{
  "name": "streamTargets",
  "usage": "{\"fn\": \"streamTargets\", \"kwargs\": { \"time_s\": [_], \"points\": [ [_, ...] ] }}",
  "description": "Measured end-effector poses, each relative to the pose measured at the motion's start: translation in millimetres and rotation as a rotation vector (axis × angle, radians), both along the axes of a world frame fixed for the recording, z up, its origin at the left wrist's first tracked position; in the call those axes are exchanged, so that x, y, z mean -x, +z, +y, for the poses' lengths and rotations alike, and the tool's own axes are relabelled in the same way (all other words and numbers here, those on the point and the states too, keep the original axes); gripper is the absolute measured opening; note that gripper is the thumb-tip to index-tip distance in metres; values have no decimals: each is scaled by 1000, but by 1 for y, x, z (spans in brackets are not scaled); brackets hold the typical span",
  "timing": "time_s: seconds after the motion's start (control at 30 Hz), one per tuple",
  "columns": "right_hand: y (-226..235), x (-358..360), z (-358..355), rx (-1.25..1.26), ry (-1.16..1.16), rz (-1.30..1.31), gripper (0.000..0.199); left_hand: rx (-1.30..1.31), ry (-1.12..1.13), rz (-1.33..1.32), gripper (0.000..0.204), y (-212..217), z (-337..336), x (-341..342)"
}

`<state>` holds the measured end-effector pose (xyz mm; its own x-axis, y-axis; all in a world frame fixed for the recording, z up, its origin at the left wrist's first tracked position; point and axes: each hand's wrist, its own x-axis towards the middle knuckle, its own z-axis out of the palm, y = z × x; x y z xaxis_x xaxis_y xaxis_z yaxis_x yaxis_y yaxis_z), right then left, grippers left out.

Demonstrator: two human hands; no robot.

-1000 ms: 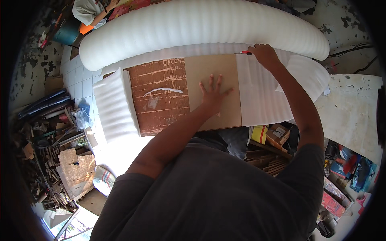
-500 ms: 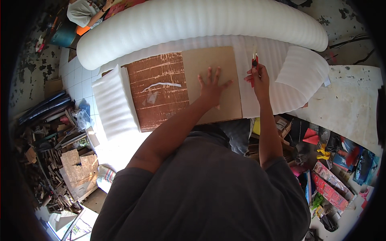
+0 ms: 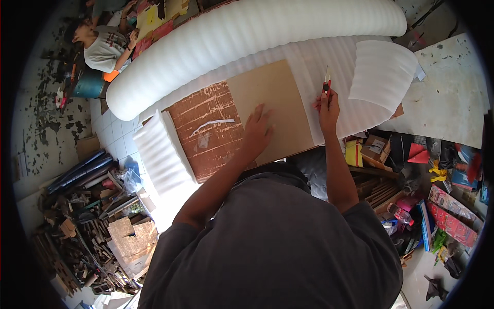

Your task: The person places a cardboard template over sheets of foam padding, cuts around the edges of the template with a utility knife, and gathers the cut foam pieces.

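Observation:
My right hand (image 3: 329, 109) is closed round a red box cutter (image 3: 327, 87), its thin blade pointing away from me above the white foam sheet (image 3: 309, 67). Over the smooth brown cardboard (image 3: 283, 105) is my left hand (image 3: 257, 135), holding nothing, its fingers apart and slightly blurred. I cannot tell whether it presses on the board. To the left, a reddish-brown panel (image 3: 188, 113) with torn paper streaks adjoins the plain board. A curved white strip (image 3: 218, 122) and a small clear plastic scrap (image 3: 204, 140) lie on that panel.
A thick white foam roll (image 3: 247, 31) spans the far side. The foam's loose ends (image 3: 383, 72) fold over at right and left. Another person (image 3: 107, 49) sits at the far left. Wood and cardboard scraps (image 3: 98, 232) pile at left; packages and bottles clutter the right.
My left hand has drawn back left and nearer me across the cardboard, its fingers less spread. The right hand still holds the box cutter. The whole view has tilted, showing more of the other person.

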<state>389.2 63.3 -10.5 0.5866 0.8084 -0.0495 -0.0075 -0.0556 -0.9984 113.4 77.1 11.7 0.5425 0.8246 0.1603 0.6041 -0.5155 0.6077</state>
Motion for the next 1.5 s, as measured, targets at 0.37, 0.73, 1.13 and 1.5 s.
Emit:
{"fn": "streamTargets", "kwargs": {
  "time_s": [0.37, 0.73, 1.13, 1.5],
  "points": [
    [-11, 2, 1, -43, -62, -13, 33, 942, 766, -676, 59, 16, -11, 36],
    [-10, 4, -2, -25, -64, -68, 34, 1213, 527, -815, 42, 10, -15, 30],
    [1, 5, 0, 22, -65, -181, 33, 813, 691, -902, 35, 26, -22, 81],
    [9, 4, 6, -79, -30, -459, 27, 682, 515, -888, 28, 50, -6, 123]
  ]
}}
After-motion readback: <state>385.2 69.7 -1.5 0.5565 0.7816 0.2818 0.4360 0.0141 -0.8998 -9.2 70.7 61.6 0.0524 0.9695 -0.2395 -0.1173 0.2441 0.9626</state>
